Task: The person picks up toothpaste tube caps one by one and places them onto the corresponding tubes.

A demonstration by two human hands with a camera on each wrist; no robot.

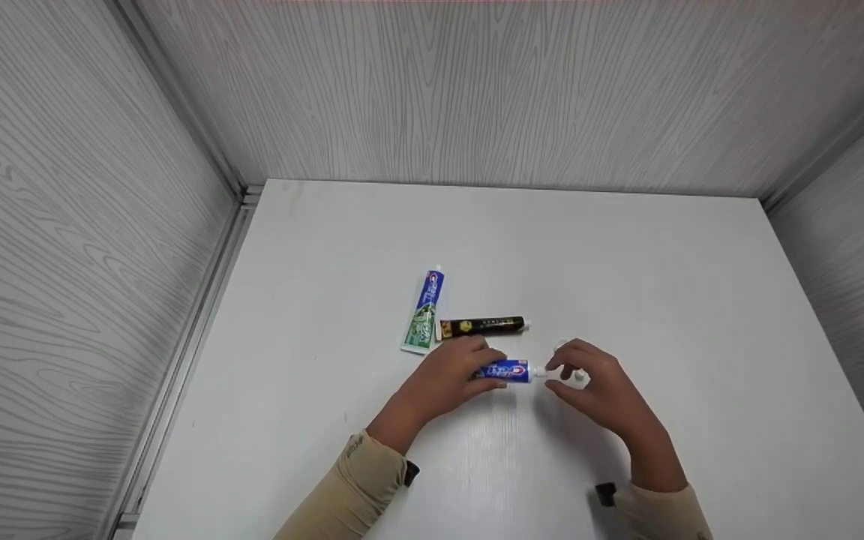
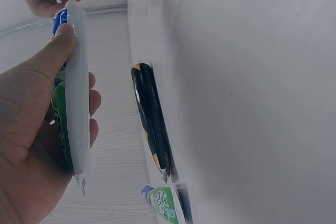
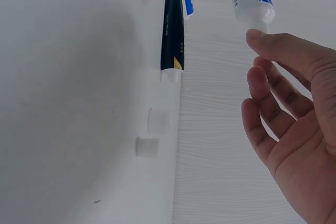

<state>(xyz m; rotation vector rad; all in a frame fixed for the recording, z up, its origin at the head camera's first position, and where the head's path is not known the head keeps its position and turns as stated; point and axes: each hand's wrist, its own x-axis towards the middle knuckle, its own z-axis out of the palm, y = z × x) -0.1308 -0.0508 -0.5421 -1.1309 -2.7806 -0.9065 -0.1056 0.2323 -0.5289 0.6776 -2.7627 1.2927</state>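
Note:
My left hand (image 1: 451,375) grips a blue, green and white toothpaste tube (image 1: 508,370), holding it sideways with its white tip toward the right. In the left wrist view the thumb lies along the tube (image 2: 79,93), with fingers behind it. Beside the tip is my right hand (image 1: 601,386), its fingers bent and its thumb and forefinger apart. The right wrist view shows that thumb (image 3: 278,45) close to the white tip (image 3: 262,26); whether they touch I cannot tell. Two small whitish caps (image 3: 147,147) (image 3: 159,121) lie on the table near the right hand.
A black and gold tube (image 1: 483,326) lies just beyond the left hand. Left of it is another blue and green toothpaste tube (image 1: 424,311), pointing away. All this is on a white table (image 1: 327,262) enclosed by grey wood-grain panels (image 1: 432,90) at the back and sides.

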